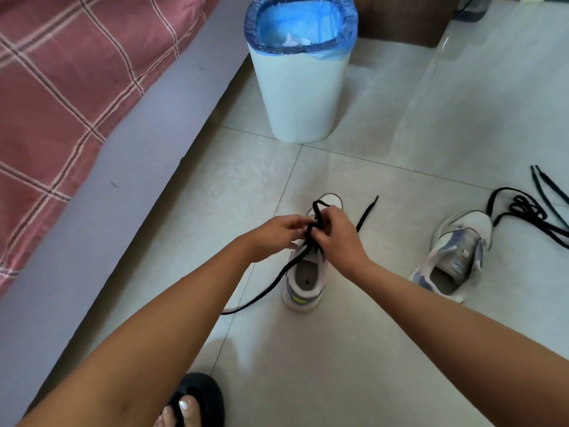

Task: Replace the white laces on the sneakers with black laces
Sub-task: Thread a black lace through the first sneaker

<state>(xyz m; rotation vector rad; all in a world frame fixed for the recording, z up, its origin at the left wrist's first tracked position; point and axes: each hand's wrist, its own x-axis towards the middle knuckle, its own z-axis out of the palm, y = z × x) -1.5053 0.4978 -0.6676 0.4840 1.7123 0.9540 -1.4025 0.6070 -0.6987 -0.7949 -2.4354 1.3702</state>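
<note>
On the pale tiled floor point(385, 334) a white low-top sneaker with a grey-blue heel point(304, 282) stands heel toward the camera. Both hands meet above its tongue: the left hand point(277, 234) and right hand point(337, 238) have their fingers curled and pinching a flat black lace point(271, 286), which loops up between them; one end trails left across the floor, another lies to the right. Which eyelets it passes through is hidden, perhaps the upper ones. A second white sneaker point(458, 257) lies well to the right, beside a loose tangle of black lace point(523, 211). A white plastic bin with a blue liner point(300, 97) stands beyond.
</note>
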